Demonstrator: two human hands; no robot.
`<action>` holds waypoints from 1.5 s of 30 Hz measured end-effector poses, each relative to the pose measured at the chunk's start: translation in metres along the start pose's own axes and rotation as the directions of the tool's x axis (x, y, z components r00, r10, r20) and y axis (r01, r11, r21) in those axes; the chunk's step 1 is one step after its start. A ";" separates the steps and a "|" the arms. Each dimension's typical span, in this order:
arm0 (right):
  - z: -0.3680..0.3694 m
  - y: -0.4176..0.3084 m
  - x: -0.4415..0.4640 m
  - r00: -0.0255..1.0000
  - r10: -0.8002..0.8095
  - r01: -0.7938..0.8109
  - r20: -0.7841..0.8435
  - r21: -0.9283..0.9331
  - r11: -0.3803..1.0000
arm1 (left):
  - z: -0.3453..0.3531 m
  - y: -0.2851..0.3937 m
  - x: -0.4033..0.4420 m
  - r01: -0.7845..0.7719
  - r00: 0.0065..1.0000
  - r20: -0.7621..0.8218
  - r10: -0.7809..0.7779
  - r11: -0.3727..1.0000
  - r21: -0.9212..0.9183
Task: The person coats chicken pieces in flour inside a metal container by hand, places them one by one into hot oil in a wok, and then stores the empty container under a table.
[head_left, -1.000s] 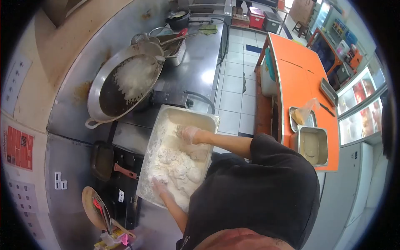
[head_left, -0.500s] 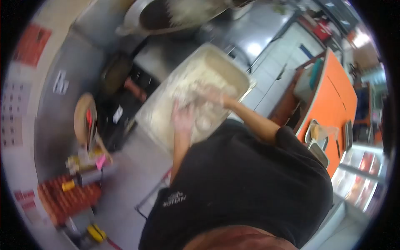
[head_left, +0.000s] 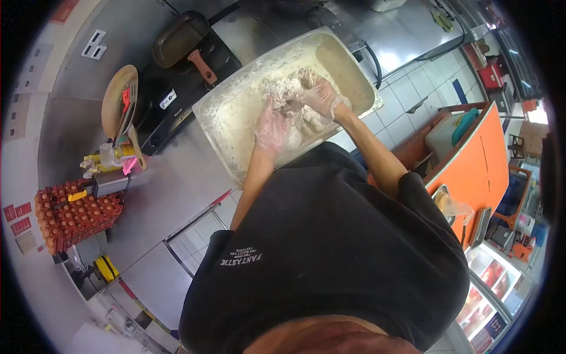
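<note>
A rectangular tub [head_left: 219, 154] holds pale flour [head_left: 247, 94] and lumpy flour-coated pieces [head_left: 309, 121]. Both my hands are inside it, in clear plastic gloves dusted white. My left hand [head_left: 272, 131] has its fingers curled against a flour-coated piece [head_left: 283, 89], near the middle of the tub. On the other side, my right hand [head_left: 321, 97] bends its fingers round floury lumps close to the left fingertips. What lies under the coating is hidden. Some fingertips are buried in flour and hard to make out.
Beyond the tub, a dark square pan [head_left: 180, 40] sits on the stove. Left of it are a round wok [head_left: 112, 106] with utensils, stacked egg trays [head_left: 76, 215] and a yellow-handled knife [head_left: 78, 196]. An orange counter [head_left: 471, 159] stands at the right.
The view has shifted, and the large pan at the top has left it. My hands now hold floury pieces up between them; earlier they were lower in the flour and blurred.
</note>
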State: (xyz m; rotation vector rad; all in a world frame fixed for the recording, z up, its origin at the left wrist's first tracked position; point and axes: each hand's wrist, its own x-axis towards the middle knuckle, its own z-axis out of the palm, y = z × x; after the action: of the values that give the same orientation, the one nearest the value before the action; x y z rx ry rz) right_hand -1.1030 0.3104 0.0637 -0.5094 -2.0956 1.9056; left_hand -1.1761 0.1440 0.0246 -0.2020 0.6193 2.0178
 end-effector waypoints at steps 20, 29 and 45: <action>-0.092 -0.147 0.080 0.933 -0.097 0.136 0.348 -0.089 0.987 | -0.077 -0.006 -0.032 0.355 0.911 -0.305 0.277 -0.152 0.922; -0.145 -0.254 0.214 0.596 -0.474 0.637 0.648 -0.741 -0.213 | -0.022 -0.018 -0.030 0.397 0.895 -0.282 0.347 -0.327 0.858; -0.127 -0.158 0.355 0.918 0.046 0.393 0.393 -0.919 0.018 | -0.034 -0.026 -0.005 0.330 0.901 -0.058 0.430 -0.593 0.734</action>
State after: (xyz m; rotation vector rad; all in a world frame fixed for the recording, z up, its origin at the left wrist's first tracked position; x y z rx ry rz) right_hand -1.3834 0.5645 0.2198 -0.0599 -3.2647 -0.0970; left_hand -1.1550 0.1326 -0.0117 0.6871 2.7109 0.3307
